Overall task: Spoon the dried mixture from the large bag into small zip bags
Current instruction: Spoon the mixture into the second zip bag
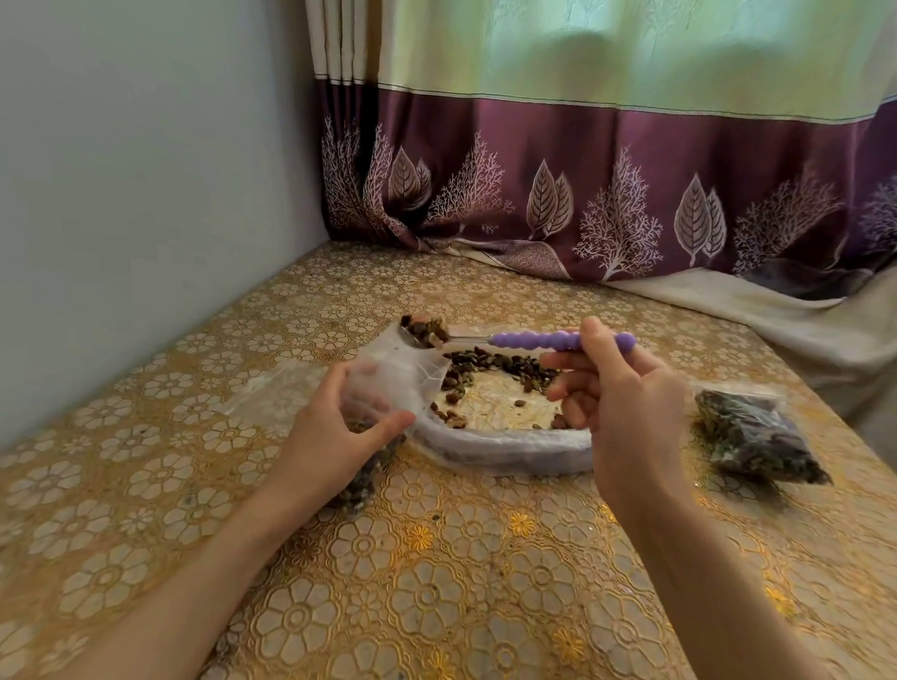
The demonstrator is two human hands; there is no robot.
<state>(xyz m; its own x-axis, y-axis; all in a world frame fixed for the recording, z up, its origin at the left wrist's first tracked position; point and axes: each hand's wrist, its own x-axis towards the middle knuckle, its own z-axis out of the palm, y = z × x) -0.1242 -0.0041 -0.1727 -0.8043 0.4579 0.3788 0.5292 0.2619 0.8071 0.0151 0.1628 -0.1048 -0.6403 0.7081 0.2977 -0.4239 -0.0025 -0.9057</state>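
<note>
The large bag [503, 447] lies open and rolled down at the table's middle, with dark dried mixture [502, 365] along its far side. My right hand [618, 409] grips the purple handle of a spoon [559, 340]. Its bowl, heaped with mixture, sits at the mouth of a small clear zip bag [398, 373]. My left hand [339, 432] holds that small bag upright by its side, and some mixture shows in its bottom below my palm.
A filled small zip bag [755, 440] lies on the table to the right. Empty clear bags [274, 394] lie flat left of my left hand. A grey wall runs along the left, a purple curtain [597, 192] hangs behind, and the patterned gold tablecloth [452, 571] covers the table.
</note>
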